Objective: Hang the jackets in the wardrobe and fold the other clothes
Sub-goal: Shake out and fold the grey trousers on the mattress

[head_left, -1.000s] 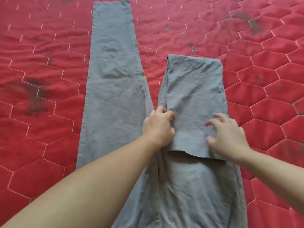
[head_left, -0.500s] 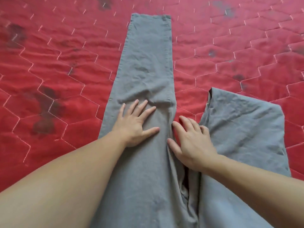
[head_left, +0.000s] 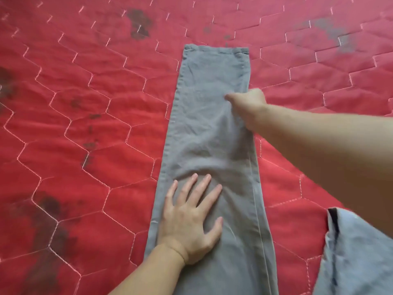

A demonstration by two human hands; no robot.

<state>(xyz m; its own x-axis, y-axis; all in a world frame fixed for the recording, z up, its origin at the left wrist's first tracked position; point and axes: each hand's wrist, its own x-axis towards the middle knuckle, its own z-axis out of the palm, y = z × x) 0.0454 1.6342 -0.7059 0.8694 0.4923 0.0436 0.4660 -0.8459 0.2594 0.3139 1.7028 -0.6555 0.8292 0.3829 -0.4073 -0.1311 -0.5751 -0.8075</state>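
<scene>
On the red quilt (head_left: 85,116), the grey trousers (head_left: 208,128) are pressed flat by the open-fingered left hand (head_left: 191,220); their far right edge is gripped by the right hand (head_left: 248,105).

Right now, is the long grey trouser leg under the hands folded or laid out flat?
Laid out flat: the trouser leg runs full length to its hem, left hand pressing it.

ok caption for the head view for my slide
Left hand pressed flat on grey trousers on a red quilt, right hand reaching up the leg.
</scene>
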